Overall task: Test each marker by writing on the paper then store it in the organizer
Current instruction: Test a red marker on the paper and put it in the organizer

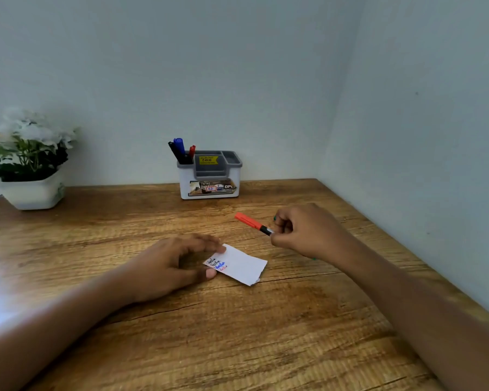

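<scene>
A small white paper (242, 263) lies mid-table with several lines of black, blue and red writing near its left edge. My left hand (175, 263) rests on that left edge, fingers and thumb holding it down. My right hand (305, 230) grips a red marker (250, 222) by its black end, the red cap pointing up-left, above the table to the right of the paper. A bit of green shows by the right hand's fingers. The white and grey organizer (209, 176) stands at the back; black, blue and red markers (181, 152) stick out of its left compartment.
A white pot of white flowers (29, 162) sits at the table's back left. Walls close the back and right sides of the wooden table (237, 334). Its right edge runs along the right wall.
</scene>
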Action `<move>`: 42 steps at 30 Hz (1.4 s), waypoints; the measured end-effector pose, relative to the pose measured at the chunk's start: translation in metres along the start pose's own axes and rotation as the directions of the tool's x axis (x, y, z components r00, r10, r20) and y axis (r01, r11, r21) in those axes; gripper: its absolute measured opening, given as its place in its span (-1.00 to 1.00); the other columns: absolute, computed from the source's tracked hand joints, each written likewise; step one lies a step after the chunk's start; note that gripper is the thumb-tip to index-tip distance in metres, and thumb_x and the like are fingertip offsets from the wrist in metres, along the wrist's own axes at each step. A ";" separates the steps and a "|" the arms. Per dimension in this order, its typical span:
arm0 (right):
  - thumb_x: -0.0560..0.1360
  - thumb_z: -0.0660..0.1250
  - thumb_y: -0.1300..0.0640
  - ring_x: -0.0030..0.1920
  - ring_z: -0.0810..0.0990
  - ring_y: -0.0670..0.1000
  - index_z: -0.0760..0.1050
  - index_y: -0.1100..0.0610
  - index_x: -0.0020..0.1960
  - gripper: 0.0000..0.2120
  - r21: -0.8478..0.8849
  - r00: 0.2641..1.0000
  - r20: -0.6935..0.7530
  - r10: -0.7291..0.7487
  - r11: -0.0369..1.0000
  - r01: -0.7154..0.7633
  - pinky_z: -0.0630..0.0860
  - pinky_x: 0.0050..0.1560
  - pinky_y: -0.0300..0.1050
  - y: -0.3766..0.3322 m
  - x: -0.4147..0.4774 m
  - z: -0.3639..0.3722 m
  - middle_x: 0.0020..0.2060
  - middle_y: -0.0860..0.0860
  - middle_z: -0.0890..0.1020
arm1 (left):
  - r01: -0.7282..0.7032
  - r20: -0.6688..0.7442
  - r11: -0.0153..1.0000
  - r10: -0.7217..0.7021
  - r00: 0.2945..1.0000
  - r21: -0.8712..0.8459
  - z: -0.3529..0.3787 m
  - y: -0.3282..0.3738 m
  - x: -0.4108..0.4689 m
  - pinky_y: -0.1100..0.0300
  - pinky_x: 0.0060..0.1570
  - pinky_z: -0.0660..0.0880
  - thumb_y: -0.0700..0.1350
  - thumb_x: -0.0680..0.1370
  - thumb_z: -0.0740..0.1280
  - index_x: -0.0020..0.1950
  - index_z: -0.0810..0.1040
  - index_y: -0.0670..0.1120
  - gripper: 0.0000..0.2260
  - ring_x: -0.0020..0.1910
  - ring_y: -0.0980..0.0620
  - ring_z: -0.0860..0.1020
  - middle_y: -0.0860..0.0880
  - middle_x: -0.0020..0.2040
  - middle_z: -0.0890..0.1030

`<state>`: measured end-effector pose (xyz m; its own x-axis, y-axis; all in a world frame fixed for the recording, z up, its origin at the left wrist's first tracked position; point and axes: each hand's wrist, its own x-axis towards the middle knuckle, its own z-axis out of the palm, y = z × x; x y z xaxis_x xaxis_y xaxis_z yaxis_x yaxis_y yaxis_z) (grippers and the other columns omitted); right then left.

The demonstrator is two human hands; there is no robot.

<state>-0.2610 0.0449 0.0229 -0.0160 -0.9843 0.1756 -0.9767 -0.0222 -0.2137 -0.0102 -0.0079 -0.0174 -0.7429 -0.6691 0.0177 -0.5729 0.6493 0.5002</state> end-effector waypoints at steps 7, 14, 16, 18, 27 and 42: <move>0.37 0.38 -0.01 -0.28 0.52 -0.11 0.54 -0.01 -0.16 -0.90 0.031 0.942 -0.162 -0.293 0.953 0.301 0.44 -0.25 -0.14 -0.016 -0.010 -0.005 -0.30 -0.12 0.60 | -0.070 -0.412 0.960 -0.050 0.910 -0.273 -0.002 0.015 0.000 0.10 0.29 0.42 0.30 0.41 0.24 0.37 0.30 0.40 -0.49 0.33 0.22 0.44 0.27 0.33 0.49; 0.42 0.30 0.07 -0.23 0.52 -0.07 0.55 0.08 -0.07 -0.86 -0.046 0.822 -0.333 -0.463 0.878 0.476 0.41 -0.23 -0.18 -0.021 -0.010 0.002 -0.22 -0.07 0.58 | -0.087 -0.413 0.893 -0.116 0.903 -0.441 -0.005 0.030 0.002 0.08 -0.05 0.64 0.13 0.30 0.38 -0.08 0.65 0.20 -0.78 -0.26 0.14 0.68 0.04 -0.19 0.72; 0.43 0.33 0.09 -0.18 0.53 -0.05 0.55 0.09 -0.05 -0.87 -0.102 0.783 -0.362 -0.506 0.857 0.506 0.37 -0.20 -0.21 -0.022 -0.009 0.006 -0.19 -0.05 0.61 | -0.069 -0.394 0.888 -0.132 0.909 -0.455 -0.008 0.030 0.001 0.16 -0.10 0.64 0.14 0.27 0.39 -0.09 0.67 0.16 -0.75 -0.26 0.16 0.67 0.03 -0.21 0.72; 0.44 0.34 0.08 -0.18 0.54 -0.04 0.55 0.10 -0.05 -0.88 -0.144 0.754 -0.370 -0.543 0.835 0.530 0.36 -0.20 -0.23 -0.022 -0.009 0.008 -0.19 -0.05 0.62 | -0.049 -0.374 0.893 -0.137 0.917 -0.447 -0.010 0.030 0.000 0.17 -0.10 0.64 0.15 0.27 0.40 -0.10 0.69 0.11 -0.73 -0.25 0.15 0.68 0.04 -0.23 0.72; 0.49 0.28 0.01 -0.28 0.39 -0.21 0.60 0.13 -0.04 -0.78 0.017 0.785 -0.292 -0.547 0.818 0.576 0.25 -0.29 -0.41 -0.017 -0.004 0.002 -0.25 -0.06 0.62 | -0.065 -0.423 0.974 -0.034 0.905 -0.217 -0.021 0.033 -0.005 0.11 -0.15 0.57 0.23 0.28 0.37 -0.15 0.62 0.22 -0.79 -0.25 0.15 0.67 0.20 -0.31 0.69; 0.52 0.29 0.02 -0.42 0.44 -0.13 0.46 -0.17 -0.23 -0.83 0.331 0.902 -0.113 -0.418 0.840 0.430 0.28 -0.43 -0.33 -0.021 -0.004 0.000 -0.39 -0.12 0.59 | -0.363 -0.481 0.896 0.443 0.756 0.255 -0.019 0.010 -0.006 0.68 -0.22 0.33 0.08 0.49 0.32 0.02 0.70 -0.13 -0.68 -0.13 0.38 0.53 0.20 -0.08 0.62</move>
<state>-0.2405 0.0496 0.0267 0.3693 -0.8585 0.3558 -0.7561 -0.5002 -0.4220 -0.0054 -0.0042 0.0039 -0.6491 -0.3925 0.6516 -0.3322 0.9169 0.2214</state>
